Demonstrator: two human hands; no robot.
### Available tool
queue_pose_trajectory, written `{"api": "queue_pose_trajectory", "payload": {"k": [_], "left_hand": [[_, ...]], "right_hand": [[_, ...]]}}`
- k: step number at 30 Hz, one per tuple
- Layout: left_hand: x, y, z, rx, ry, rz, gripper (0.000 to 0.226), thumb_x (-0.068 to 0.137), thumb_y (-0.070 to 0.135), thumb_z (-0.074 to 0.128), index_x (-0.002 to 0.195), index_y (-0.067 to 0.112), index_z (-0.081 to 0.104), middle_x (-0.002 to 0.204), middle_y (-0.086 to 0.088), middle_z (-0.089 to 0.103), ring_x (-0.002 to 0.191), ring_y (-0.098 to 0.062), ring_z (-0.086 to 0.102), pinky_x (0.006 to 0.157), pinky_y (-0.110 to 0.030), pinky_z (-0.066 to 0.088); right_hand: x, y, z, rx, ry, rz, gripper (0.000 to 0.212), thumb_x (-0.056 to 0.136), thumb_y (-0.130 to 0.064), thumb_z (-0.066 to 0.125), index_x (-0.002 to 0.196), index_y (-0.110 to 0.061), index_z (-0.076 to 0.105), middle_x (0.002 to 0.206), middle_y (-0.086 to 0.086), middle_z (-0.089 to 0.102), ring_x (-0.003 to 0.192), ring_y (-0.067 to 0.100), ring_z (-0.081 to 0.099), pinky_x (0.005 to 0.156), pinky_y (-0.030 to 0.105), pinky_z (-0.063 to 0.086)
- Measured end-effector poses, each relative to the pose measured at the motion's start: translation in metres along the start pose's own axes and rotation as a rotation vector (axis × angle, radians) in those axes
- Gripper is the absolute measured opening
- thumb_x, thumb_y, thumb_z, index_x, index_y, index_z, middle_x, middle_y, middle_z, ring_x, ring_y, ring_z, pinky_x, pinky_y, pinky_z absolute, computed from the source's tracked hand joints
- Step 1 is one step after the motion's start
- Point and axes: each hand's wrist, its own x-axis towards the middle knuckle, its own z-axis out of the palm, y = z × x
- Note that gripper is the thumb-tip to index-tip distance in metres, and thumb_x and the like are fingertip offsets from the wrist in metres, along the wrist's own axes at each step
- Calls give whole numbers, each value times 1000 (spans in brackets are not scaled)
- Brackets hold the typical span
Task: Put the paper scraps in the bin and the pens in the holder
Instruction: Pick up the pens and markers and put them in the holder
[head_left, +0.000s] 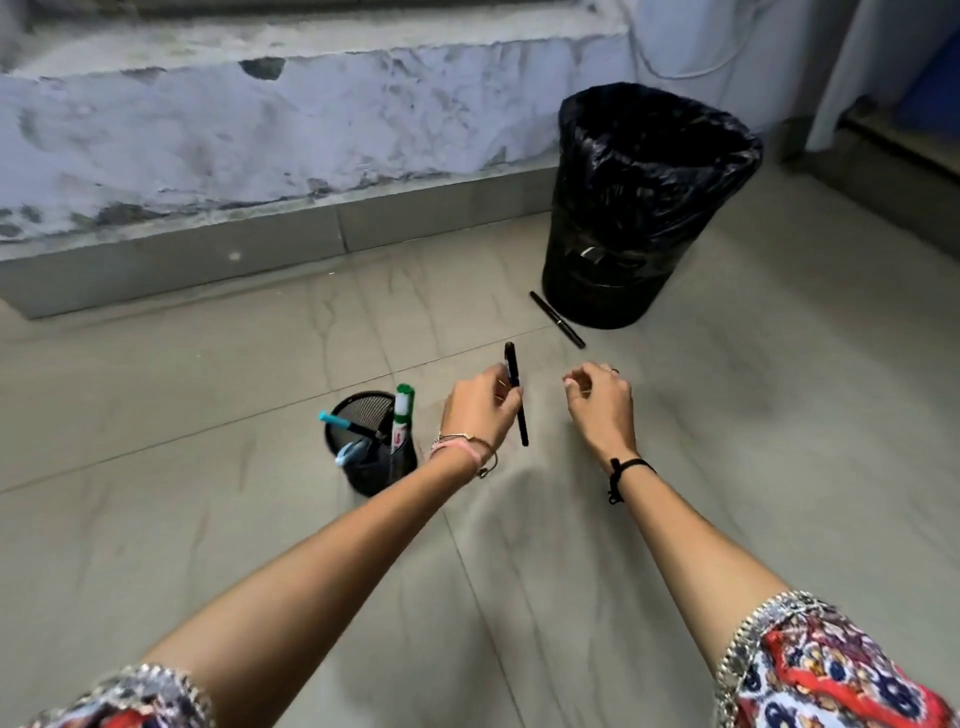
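My left hand (480, 410) grips a black pen (521, 415) held nearly upright, just right of the black mesh pen holder (369, 467) on the floor. The holder contains a green-capped white marker (401, 415), a teal-tipped pen (345, 424) and a light blue pen (347, 453). My right hand (602, 408) hovers to the right with fingers loosely curled and nothing in it. A second black pen (557, 318) lies on the tiles beside the base of the black-lined bin (639, 208). No paper scraps are visible.
Grey floor tiles (208, 395) spread all around. A grey skirting and worn blue-white wall (260, 130) run along the back. A white cable and blue furniture sit at the far right corner.
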Motion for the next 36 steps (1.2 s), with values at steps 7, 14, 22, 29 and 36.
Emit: {"api": "queue_pose_trajectory", "payload": {"k": [7, 14, 22, 29, 36], "left_hand": [[51, -7, 32, -142, 143, -85, 18, 87, 21, 54, 98, 11, 64, 95, -11, 74, 92, -29, 68, 82, -36, 53], [68, -17, 43, -216, 243, -128, 19, 87, 20, 54, 98, 8, 65, 97, -11, 74, 91, -29, 69, 81, -34, 53], [53, -4, 39, -187, 239, -98, 18, 88, 21, 52, 99, 10, 62, 96, -8, 73, 90, -28, 68, 80, -33, 53], [7, 9, -33, -292, 266, 205, 21, 84, 30, 55, 101, 18, 61, 82, 5, 66, 82, -17, 70, 73, -40, 59], [-21, -30, -123, 28, 736, 24, 22, 89, 34, 52, 101, 16, 59, 92, -6, 74, 86, -27, 69, 73, -35, 50]], "right_hand": [[69, 14, 17, -197, -203, -82, 42, 94, -12, 47, 135, -9, 46, 144, 16, 38, 132, 32, 37, 105, 35, 36], [95, 28, 23, -436, -281, -162, 34, 95, -17, 44, 128, -9, 50, 133, 14, 46, 125, 31, 43, 92, 39, 44], [53, 27, 19, -158, 42, -222, 7, 88, -12, 52, 95, -10, 50, 90, 12, 59, 84, 28, 55, 66, 33, 43], [30, -65, -28, 380, 201, -219, 16, 86, -24, 60, 81, -10, 62, 70, 3, 59, 62, 9, 50, 60, 16, 40], [-31, -137, -33, 535, 46, -338, 19, 88, -29, 59, 77, -13, 62, 59, -9, 53, 54, 8, 49, 55, 30, 45]]}}
